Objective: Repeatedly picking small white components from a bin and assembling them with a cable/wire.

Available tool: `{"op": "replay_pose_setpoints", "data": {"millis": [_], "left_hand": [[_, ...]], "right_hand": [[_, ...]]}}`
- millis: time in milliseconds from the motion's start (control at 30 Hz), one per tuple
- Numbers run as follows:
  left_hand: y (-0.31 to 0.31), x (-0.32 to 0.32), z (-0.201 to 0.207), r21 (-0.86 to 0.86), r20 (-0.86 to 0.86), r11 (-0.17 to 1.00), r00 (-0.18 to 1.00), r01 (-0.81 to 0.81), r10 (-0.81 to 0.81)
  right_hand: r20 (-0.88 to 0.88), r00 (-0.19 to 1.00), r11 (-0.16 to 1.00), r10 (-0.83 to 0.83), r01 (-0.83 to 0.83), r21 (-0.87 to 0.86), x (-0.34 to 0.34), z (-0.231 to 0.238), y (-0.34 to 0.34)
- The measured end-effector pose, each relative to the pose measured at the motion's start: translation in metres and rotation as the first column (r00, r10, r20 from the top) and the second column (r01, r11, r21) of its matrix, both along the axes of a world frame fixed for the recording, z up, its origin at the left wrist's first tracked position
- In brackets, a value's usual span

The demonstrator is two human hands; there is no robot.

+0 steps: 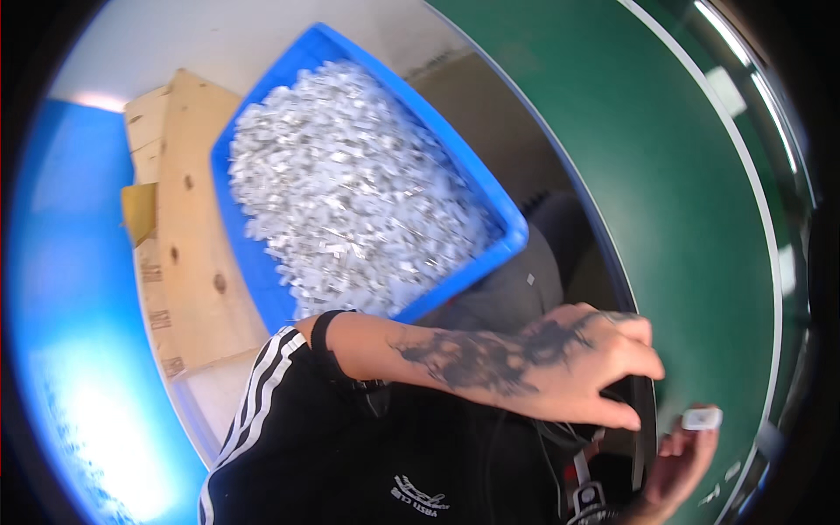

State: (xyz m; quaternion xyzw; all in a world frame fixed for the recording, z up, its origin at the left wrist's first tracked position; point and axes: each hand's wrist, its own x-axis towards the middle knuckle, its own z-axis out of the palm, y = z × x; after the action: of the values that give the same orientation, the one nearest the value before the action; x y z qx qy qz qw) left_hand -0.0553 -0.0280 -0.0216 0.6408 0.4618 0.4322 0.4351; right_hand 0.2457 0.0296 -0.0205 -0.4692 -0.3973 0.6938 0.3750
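My left hand (604, 354) reaches across my body to the edge of the green table. Its thumb and fingers are curved and apart, with nothing between them. At the lower right, my right hand (684, 464) is closed on a small white plastic piece (702, 419), held up at the fingertips over the table. What kind of part it is cannot be made out. On the left, a blue tub (477, 188) holds a large heap of small white and silvery pieces (350, 184); my left forearm passes just below its near corner.
The green table (700, 245) with a white line fills the right side. Wooden boards (197, 236) lie beside the tub, and a bright blue surface (74, 262) is at the far left. A few small white bits (722, 486) rest on the table near my right hand.
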Motion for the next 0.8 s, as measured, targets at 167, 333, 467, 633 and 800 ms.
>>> {"op": "replay_pose_setpoints", "data": {"millis": [167,333,467,633,800], "left_hand": [[-0.054,-0.118,-0.017,-0.153,-0.514,0.904,0.814,-0.399,0.272],[-0.131,-0.252,-0.092,0.240,-0.917,0.618,0.035,-0.749,0.398],[-0.146,-0.317,-0.133,0.291,-0.812,0.416,0.007,-0.862,0.584],[-0.116,-0.312,-0.127,0.166,-0.924,0.258,-0.058,-0.952,0.378],[-0.116,-0.326,-0.138,0.236,-0.910,0.213,-0.139,-0.948,0.391]], "right_hand": [[0.299,0.945,0.983,-0.136,0.092,0.157,0.055,-0.016,0.155],[0.082,0.994,0.998,0.068,-0.068,-0.007,0.115,-0.066,0.368],[-0.012,0.997,0.996,-0.072,0.071,-0.060,0.133,-0.087,0.438],[0.122,0.963,0.970,-0.239,0.231,0.080,0.125,-0.095,0.398],[0.195,0.972,0.957,-0.134,0.075,0.281,0.049,0.004,0.210]]}}
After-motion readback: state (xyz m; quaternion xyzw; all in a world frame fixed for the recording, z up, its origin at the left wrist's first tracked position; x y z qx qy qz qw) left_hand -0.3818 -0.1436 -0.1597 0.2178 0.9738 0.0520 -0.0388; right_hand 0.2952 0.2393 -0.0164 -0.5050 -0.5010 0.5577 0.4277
